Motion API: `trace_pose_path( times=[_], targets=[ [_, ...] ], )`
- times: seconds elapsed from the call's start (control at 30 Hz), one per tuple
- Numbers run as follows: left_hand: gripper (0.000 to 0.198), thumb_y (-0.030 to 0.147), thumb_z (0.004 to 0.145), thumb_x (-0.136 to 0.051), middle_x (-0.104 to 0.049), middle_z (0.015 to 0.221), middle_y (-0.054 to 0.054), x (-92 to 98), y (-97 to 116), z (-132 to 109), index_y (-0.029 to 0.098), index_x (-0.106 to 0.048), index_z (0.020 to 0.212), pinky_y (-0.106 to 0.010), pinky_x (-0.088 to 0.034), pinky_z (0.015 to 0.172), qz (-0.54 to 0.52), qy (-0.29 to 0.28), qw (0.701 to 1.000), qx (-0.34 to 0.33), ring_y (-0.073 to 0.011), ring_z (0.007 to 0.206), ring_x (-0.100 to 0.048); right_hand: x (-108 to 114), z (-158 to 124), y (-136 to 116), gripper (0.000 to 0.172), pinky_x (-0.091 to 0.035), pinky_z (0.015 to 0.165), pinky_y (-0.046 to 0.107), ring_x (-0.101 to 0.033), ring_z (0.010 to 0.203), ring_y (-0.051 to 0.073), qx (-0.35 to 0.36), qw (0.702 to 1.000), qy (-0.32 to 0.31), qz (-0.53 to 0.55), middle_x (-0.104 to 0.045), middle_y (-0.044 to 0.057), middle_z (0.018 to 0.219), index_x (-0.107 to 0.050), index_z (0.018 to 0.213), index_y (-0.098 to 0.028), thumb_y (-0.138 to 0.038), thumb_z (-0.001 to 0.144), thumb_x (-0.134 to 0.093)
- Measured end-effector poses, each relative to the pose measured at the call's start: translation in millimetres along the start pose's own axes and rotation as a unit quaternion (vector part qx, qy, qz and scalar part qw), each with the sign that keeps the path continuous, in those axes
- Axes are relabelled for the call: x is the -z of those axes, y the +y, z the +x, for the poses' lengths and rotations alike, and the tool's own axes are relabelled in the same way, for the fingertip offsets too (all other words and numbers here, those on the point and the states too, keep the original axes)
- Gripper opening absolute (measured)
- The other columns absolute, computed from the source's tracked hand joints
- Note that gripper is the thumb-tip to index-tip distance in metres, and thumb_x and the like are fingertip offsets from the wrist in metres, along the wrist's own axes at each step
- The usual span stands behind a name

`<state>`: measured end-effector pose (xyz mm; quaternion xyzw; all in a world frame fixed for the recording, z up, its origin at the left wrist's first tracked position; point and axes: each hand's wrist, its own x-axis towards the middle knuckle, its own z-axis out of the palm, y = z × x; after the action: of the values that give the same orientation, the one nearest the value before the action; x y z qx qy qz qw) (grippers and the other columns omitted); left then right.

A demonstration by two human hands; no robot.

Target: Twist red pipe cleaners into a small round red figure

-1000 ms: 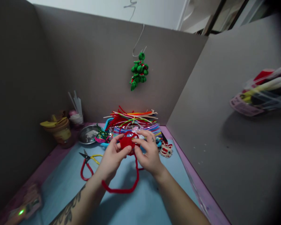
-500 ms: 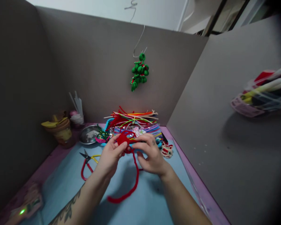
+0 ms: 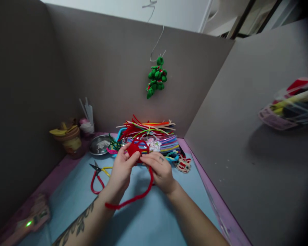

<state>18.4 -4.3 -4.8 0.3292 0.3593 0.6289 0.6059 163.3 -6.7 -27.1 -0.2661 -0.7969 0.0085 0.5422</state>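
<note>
A bundle of red pipe cleaners (image 3: 133, 148), bent into loops around a dense middle, is pinched in my left hand (image 3: 123, 164) above the blue mat. My right hand (image 3: 160, 169) is closed at the bundle's right side, thumb and fingers pressed together on a red strand there; the exact grip point is partly hidden. One long fuzzy red pipe cleaner end (image 3: 133, 199) hangs below the hands and curves left across my left wrist. Scissors (image 3: 99, 169) with a red and a yellow handle lie on the mat, left of my left forearm.
Behind the hands lies a pile of coloured pipe cleaners (image 3: 146, 128). A metal bowl (image 3: 93, 148), a pot (image 3: 70, 140) and white sticks (image 3: 88, 111) stand at the back left. A green ornament (image 3: 156, 78) hangs from a wire; a plastic bag (image 3: 284, 109) is on the right wall.
My right hand has moved left and its fingers have closed at the bundle's edge. The hanging red end has swung up and left. The view has shifted slightly.
</note>
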Motion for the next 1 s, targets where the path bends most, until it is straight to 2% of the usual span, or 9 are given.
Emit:
trace_pose_path(
  times=[0.27,0.4,0.5,0.6,0.67,0.73,0.83,0.93,1.0],
  targets=[
    [0.066,0.027,0.07,-0.076,-0.071,0.087,-0.002,6.2,-3,5,0.019,-0.04,0.125,-0.029,-0.049,0.076,0.076,-0.012,0.993,-0.087,-0.0148,0.075,-0.066,5,6,-10,0.018,-0.056,0.076,0.031,-0.069,0.083,0.017,-0.149,0.98,0.013,0.129,-0.076,0.004,0.089,-0.074,0.098,-0.026,-0.019,0.087,-0.061],
    [0.066,0.026,0.07,-0.076,-0.071,0.089,-0.004,5.5,0,5,0.018,-0.04,0.125,-0.03,-0.05,0.076,0.087,-0.021,0.992,-0.086,-0.0155,0.075,-0.067,4,4,-4,0.012,-0.059,0.072,0.034,-0.071,0.075,0.019,-0.296,0.919,0.071,0.252,-0.076,0.003,0.083,-0.076,0.088,-0.025,-0.032,0.084,-0.067],
    [0.066,0.026,0.07,-0.076,-0.071,0.09,-0.005,5.4,2,5,0.018,-0.04,0.125,-0.031,-0.051,0.076,0.09,-0.021,0.992,-0.083,-0.0165,0.076,-0.067,2,2,2,0.015,-0.061,0.068,0.037,-0.072,0.068,0.02,-0.345,0.88,0.109,0.307,-0.076,0.003,0.079,-0.075,0.087,-0.025,-0.037,0.081,-0.07],
    [0.064,0.025,0.071,-0.075,-0.071,0.089,-0.004,7.0,4,7,0.018,-0.041,0.124,-0.03,-0.051,0.076,0.099,-0.016,0.991,-0.09,-0.0165,0.076,-0.067,10,5,5,0.012,-0.061,0.072,0.036,-0.073,0.076,0.02,-0.28,0.924,0.048,0.257,-0.077,0.004,0.084,-0.076,0.091,-0.025,-0.029,0.084,-0.066],
    [0.062,0.026,0.071,-0.075,-0.07,0.086,-0.003,8.3,5,7,0.018,-0.042,0.123,-0.03,-0.051,0.075,0.107,-0.012,0.99,-0.094,-0.0163,0.075,-0.067,18,10,7,0.02,-0.058,0.084,0.037,-0.072,0.092,0.02,-0.179,0.965,-0.055,0.185,-0.076,0.005,0.099,-0.075,0.099,-0.026,-0.019,0.084,-0.063],
    [0.062,0.026,0.071,-0.075,-0.07,0.085,-0.003,9.1,5,8,0.018,-0.043,0.123,-0.03,-0.051,0.075,0.111,-0.01,0.989,-0.095,-0.0166,0.075,-0.067,23,13,8,0.033,-0.054,0.095,0.039,-0.067,0.106,0.019,-0.119,0.979,-0.102,0.13,-0.073,0.005,0.112,-0.072,0.107,-0.027,-0.011,0.084,-0.054],
    [0.063,0.026,0.071,-0.075,-0.07,0.09,-0.004,9.1,2,8,0.018,-0.042,0.124,-0.031,-0.05,0.078,0.106,-0.011,0.99,-0.094,-0.0172,0.079,-0.068,17,12,8,0.032,-0.055,0.091,0.036,-0.069,0.101,0.018,-0.189,0.973,-0.057,0.12,-0.074,0.005,0.106,-0.071,0.103,-0.024,-0.011,0.085,-0.048],
    [0.062,0.025,0.072,-0.074,-0.07,0.095,-0.005,8.6,-5,8,0.019,-0.041,0.124,-0.031,-0.05,0.081,0.099,-0.01,0.99,-0.101,-0.0171,0.084,-0.068,0,6,5,0.017,-0.057,0.072,0.029,-0.069,0.08,0.017,-0.32,0.937,0.03,0.138,-0.073,0.005,0.089,-0.07,0.093,-0.02,-0.028,0.087,-0.056],
    [0.062,0.025,0.072,-0.074,-0.07,0.092,-0.004,7.9,-8,7,0.019,-0.041,0.124,-0.03,-0.05,0.079,0.103,-0.013,0.989,-0.105,-0.0167,0.081,-0.067,-11,2,3,0.027,-0.055,0.069,0.029,-0.068,0.077,0.018,-0.352,0.915,0.045,0.191,-0.072,0.006,0.085,-0.07,0.09,-0.019,-0.042,0.088,-0.056]
  ],
)
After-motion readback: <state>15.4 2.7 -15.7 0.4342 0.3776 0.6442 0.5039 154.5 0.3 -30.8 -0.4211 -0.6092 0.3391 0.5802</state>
